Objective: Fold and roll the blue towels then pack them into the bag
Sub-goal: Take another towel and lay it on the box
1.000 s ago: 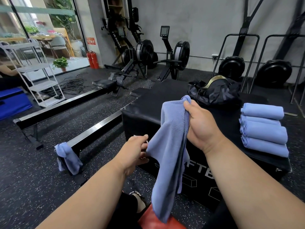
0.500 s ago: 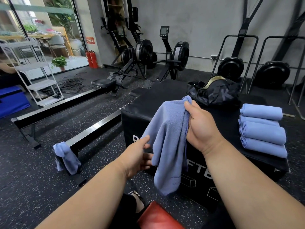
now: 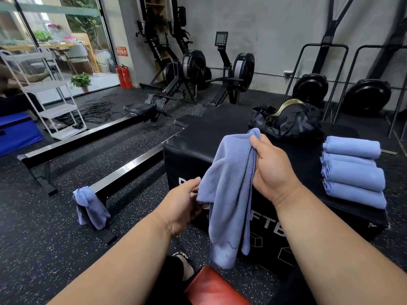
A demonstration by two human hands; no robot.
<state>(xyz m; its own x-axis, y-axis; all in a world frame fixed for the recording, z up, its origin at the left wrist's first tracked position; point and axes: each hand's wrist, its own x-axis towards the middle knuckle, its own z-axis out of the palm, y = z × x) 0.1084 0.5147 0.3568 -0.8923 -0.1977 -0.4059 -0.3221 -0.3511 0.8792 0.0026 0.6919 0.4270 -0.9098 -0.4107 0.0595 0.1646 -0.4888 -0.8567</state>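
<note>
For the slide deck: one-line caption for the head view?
Both hands, right hand and left hand, hold a blue towel above the black box.

Both bare forearms reach forward from the bottom edge. The right hand (image 3: 269, 170) is raised, knuckles toward the camera, thumb up, its grip pinching the top of a towel (image 3: 229, 194). The left hand (image 3: 185, 205) sits lower, fingers curled, its grip pinching the towel's side edge.

Left hand (image 3: 184, 205) now pinches towel (image 3: 229, 194) edge (previously just touching).
</note>
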